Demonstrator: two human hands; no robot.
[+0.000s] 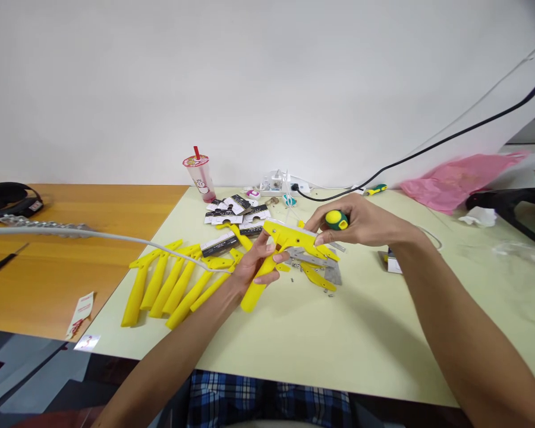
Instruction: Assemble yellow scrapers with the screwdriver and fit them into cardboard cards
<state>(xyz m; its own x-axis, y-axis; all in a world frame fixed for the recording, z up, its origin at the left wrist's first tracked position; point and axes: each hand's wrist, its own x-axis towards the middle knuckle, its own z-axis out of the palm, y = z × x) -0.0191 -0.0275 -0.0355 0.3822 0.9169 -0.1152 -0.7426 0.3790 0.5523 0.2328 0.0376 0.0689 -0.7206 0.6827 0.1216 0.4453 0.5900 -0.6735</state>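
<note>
Over the pale table, my left hand [258, 261] is closed round a yellow scraper [289, 238], at the neck where the thick handle meets the flat head. A screw hole shows on the head's side. My right hand [356, 223] is closed on a stubby green and yellow screwdriver [336, 220], whose rounded handle end faces me; its shaft is hidden. The right thumb and fingers also touch the right end of the scraper head. Beneath lie a loose yellow head cover [317, 277], grey metal blades [312, 258] and several small screws [329, 292].
Several yellow scraper handles [156, 285] lie in a row on the left. Behind are black-and-white boxes [238, 214], a drink cup [200, 178] and a power strip [285, 187]. A grey cable [116, 236] crosses at left. A pink bag [455, 181] lies right.
</note>
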